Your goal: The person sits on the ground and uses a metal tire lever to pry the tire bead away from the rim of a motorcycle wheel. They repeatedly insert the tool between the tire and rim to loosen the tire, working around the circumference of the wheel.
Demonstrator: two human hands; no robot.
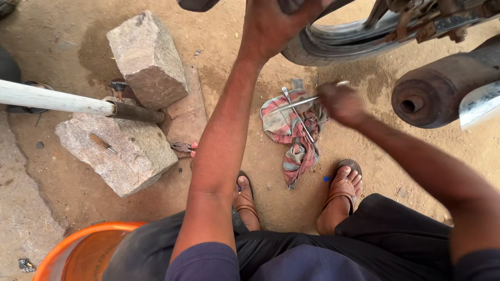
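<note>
My left hand reaches up and forward and grips the motorcycle tyre at the top of the view. My right hand is blurred with motion and holds a long thin metal tyre lever above a striped rag lying on the dirt. Another flat metal tool lies on the rag. My two feet in brown sandals stand on the ground just below the rag.
A rusty exhaust pipe juts in at the right. Two granite blocks sit at left, a screwdriver on the lower one, with a white pipe across them. Pliers lie by the stone. An orange tub stands at bottom left.
</note>
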